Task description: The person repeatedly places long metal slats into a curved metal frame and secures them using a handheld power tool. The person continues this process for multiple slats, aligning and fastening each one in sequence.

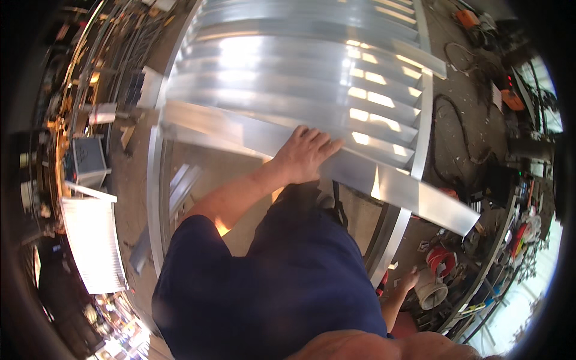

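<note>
My left hand (308,150) is on a loose bare-metal slat (414,191), its fingers curled over the far edge. That slat lies askew across a metal frame (155,180), and its right end juts past the frame's right rail (422,135). Beyond it, a row of similar shiny slats (270,85) spans between the side rails, with patches of sunlight on them. My right hand (410,279) hangs low at my right side, close in view to a whitish bucket (430,288). Whether it holds anything cannot be made out.
A red coil (441,262) is at the bucket's top. Dark cable (461,128) winds over the floor right of the frame. A bench (483,270) with tools runs along the right. Racked metal stock (121,54) and a grey box (89,157) stand at left.
</note>
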Motion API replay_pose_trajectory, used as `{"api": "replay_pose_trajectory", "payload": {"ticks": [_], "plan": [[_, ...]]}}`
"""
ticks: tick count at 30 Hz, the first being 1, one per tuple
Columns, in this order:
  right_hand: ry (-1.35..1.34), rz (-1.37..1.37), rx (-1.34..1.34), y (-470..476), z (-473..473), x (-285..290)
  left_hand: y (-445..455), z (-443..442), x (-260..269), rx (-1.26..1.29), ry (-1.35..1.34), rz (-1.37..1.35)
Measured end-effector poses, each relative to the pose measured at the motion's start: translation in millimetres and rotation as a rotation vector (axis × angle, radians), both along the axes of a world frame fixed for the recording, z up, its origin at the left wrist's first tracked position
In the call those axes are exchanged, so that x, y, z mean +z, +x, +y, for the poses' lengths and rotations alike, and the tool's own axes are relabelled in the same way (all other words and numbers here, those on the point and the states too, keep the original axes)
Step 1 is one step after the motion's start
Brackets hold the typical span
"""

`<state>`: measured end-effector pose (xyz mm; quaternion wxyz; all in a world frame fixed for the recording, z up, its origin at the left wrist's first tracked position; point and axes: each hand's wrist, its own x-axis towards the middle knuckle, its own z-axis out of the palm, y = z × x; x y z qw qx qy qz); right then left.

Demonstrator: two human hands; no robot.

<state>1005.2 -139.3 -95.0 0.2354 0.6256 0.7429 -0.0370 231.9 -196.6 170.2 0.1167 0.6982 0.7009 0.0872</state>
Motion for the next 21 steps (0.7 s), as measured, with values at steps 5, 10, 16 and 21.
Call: {"api": "replay_pose_trajectory", "payload": {"ticks": [5, 10, 16, 21], "plan": [[-0.017, 1.480, -0.721, -62.7, 69.3, 64.1, 42.5, -111.2, -30.2, 0.038, -0.095, -0.030], [0.123, 0.922, -0.092, -162.9, 34.2, 141.5, 38.6, -173.1, -62.6, 0.139, -0.075, -0.004], [-0.164, 1.152, -0.259, -221.0, 20.4, 103.2, -7.2, -204.6, -89.1, 0.221, -0.231, 0.045], [-0.155, 1.311, -0.257, -248.4, 22.5, 51.7, -39.7, -214.3, -96.8, 0.224, -0.280, 0.053]]}}
